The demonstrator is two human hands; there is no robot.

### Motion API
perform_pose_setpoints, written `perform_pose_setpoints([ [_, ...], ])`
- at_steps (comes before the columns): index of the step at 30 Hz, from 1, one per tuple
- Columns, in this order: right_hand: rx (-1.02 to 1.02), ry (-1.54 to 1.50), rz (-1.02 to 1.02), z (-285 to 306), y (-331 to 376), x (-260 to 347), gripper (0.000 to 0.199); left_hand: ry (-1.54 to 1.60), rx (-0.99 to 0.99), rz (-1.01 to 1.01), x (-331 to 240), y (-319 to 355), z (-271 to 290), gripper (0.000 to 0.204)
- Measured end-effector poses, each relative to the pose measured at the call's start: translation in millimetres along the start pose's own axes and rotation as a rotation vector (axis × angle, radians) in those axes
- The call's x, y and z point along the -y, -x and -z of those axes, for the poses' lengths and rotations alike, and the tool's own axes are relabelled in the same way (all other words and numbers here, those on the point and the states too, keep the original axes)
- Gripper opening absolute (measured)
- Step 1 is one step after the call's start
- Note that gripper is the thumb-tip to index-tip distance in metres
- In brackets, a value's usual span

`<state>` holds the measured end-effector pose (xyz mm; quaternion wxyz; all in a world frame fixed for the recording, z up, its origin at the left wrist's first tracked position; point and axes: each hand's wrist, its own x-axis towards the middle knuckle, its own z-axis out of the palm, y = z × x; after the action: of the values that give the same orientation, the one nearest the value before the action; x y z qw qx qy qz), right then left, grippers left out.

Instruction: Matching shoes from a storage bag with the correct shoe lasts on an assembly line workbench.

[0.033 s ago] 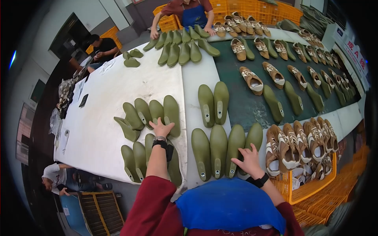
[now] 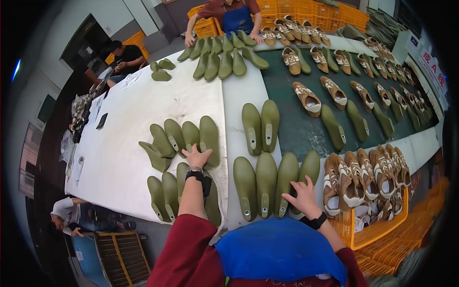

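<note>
My left hand [image 2: 196, 155] rests with spread fingers over the heel ends of a group of green shoe lasts [image 2: 209, 136] on the white cloth. The thumb reaches onto the last at that group's right end. My right hand [image 2: 302, 195], fingers apart, lies on the rightmost green last [image 2: 310, 165] of the near row. Its thumb reaches the neighbouring last [image 2: 288, 179]. The hand covers part of the rightmost last's heel. My left forearm hides part of another group of lasts [image 2: 155, 193] nearer me.
Brown-and-white sneakers [image 2: 346, 177] line the right edge above an orange crate [image 2: 382, 234]. Sneakers and lasts stand in rows on a green surface [image 2: 296, 129]. A pair of lasts [image 2: 252, 126] lies ahead. A co-worker in a blue apron [image 2: 237, 20] touches lasts at the far edge.
The view has shifted very slightly. Both my hands stay at the same lasts.
</note>
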<state>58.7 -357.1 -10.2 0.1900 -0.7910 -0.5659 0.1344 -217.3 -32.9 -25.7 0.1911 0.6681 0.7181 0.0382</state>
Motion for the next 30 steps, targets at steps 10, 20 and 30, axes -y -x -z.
perform_pose_setpoints([
  [10, 0.004, 0.03, -0.007, 0.6, -4.7, 4.0, 0.06, 0.067, -0.168, -0.161, -49.5, -26.1, -20.0, 0.058],
  [20, 0.008, 0.006, -0.001, -0.3, -4.8, 7.5, 0.057, 0.175, -0.047, -0.304, -54.1, -36.7, 2.0, 0.093],
  [30, 0.015, 0.001, 0.055, 3.9, -7.3, 8.1, 0.054, 0.064, -0.041, 0.058, 90.9, -98.6, 37.1, 0.057],
])
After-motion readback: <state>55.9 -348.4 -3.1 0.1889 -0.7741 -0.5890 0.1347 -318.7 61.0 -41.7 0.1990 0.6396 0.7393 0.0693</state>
